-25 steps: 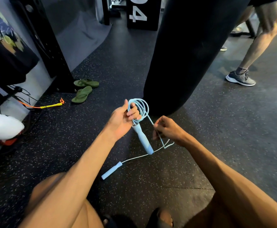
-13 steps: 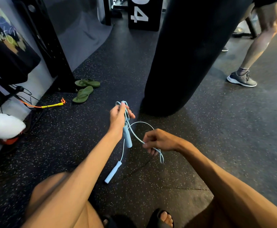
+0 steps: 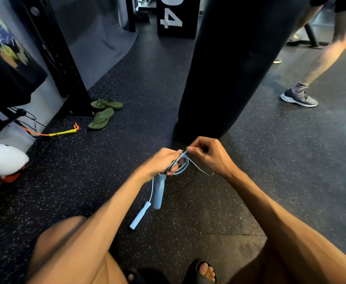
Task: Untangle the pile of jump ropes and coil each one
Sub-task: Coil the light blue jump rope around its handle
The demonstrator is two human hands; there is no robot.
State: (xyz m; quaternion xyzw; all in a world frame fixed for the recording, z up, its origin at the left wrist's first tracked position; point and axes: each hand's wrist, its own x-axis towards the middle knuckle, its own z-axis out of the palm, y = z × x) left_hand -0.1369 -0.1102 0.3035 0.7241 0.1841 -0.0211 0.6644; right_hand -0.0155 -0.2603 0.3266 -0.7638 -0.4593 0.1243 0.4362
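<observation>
My left hand (image 3: 159,161) grips a small coil of light blue jump rope (image 3: 181,165) above the dark speckled floor. One blue handle (image 3: 158,191) hangs straight down from that hand. The second blue handle (image 3: 140,215) lies tilted on the floor below, joined by a thin strand. My right hand (image 3: 208,155) pinches the rope's strand at the top of the coil, right beside my left fingertips. A yellow-handled rope with an orange cord (image 3: 62,132) lies on the floor far left.
A big black punching bag (image 3: 229,64) hangs just beyond my hands. Green flip-flops (image 3: 103,112) lie at the left by a black rack post (image 3: 57,52). Another person's leg and grey shoe (image 3: 299,98) stand at the right. A white bundle (image 3: 3,159) sits far left.
My right hand rose from lower right up to the top of the coil, bringing the strand with it. The coil in my left hand grew tighter, and the loose slack shrank.
</observation>
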